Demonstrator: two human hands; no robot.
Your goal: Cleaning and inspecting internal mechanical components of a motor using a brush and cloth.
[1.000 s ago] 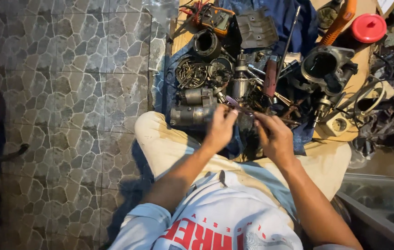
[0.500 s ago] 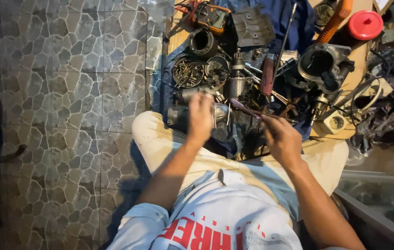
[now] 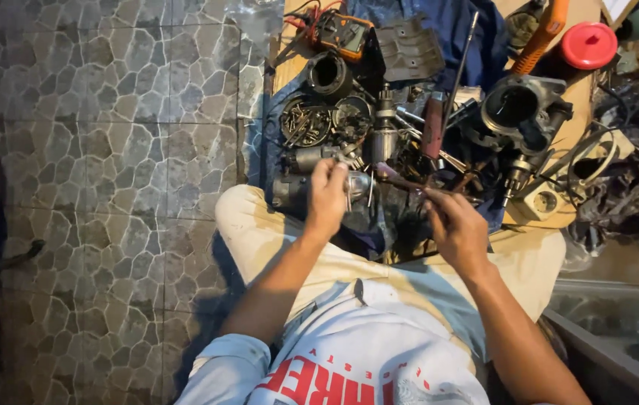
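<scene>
A stone-patterned tile floor (image 3: 109, 150) carries a wooden board (image 3: 559, 217) strewn with metal motor parts (image 3: 379, 142).

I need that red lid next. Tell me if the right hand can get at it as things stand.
Probably not easily: the right hand grips a tool, and the red lid lies far beyond a pile of metal parts.
</scene>
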